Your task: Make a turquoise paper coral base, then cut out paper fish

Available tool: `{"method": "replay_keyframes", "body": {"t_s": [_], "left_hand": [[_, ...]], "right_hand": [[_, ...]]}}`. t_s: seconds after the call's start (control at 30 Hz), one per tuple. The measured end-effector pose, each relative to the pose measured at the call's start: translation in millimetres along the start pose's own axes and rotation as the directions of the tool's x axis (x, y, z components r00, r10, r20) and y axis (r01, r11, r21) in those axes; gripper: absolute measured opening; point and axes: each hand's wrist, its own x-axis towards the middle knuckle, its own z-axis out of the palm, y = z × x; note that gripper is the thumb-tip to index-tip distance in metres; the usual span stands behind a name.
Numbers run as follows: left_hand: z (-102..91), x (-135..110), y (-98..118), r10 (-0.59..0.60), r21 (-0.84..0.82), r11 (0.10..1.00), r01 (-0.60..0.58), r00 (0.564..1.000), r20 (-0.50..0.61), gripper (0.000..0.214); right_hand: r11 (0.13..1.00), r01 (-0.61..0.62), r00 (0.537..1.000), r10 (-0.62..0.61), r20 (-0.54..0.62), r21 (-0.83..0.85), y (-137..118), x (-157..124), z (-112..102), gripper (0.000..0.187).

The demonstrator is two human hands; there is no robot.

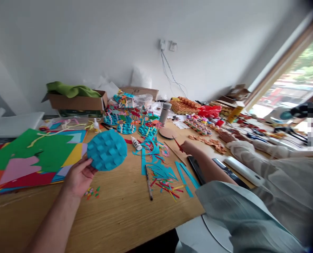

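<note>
My left hand (81,175) pinches the edge of a round blue paper disc (107,150), its face covered in raised wavy flaps. It is held up over the table, tilted towards me. Out to the right, my right hand (187,147) is closed around a pair of red-handled scissors (178,144), the thin tips pointing away. Between my hands lie a white glue bottle (137,143), blue paper offcuts (160,170) and a dark pen (148,184). Tiny coloured paper pieces (92,192) lie below the disc.
Coloured paper sheets (53,147) cover the left side. Decorated blue paper models (126,126) stand at the back beside a grey flask (165,114) and a cardboard box (76,102). A wooden stick (175,153) lies near a round board (167,133). Another person's hands (225,136) are at the right.
</note>
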Motion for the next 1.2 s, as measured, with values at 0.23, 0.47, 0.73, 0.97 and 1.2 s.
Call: {"method": "replay_keyframes", "body": {"t_s": [0.23,0.47,0.73,0.97,1.2], "left_hand": [[-6.5,3,-4,0.051,0.005,0.999,-0.052,0.998,0.035,0.015],[-12.2,4,-8,0.051,0.068,0.996,-0.061,0.988,0.143,0.015],[-11.8,2,-10,0.078,0.065,0.994,-0.092,0.977,0.200,0.023],[-12.5,2,-11,0.085,0.099,0.989,-0.114,0.962,0.260,0.041],[-7.5,-5,-11,-0.008,0.230,0.971,-0.070,0.947,0.322,0.036]], "right_hand": [[0.908,-0.170,0.931,0.022,0.363,0.382,-9,-24,-16,0.032],[0.674,-0.250,0.878,-0.145,0.455,0.696,-79,-66,-5,0.039],[0.508,-0.071,0.887,-0.361,0.287,0.859,-134,-119,79,0.034],[0.502,-0.138,0.900,-0.297,0.320,0.854,-120,-134,106,0.030],[0.370,-0.161,0.895,-0.337,0.293,0.915,-120,-130,100,0.028]]}}
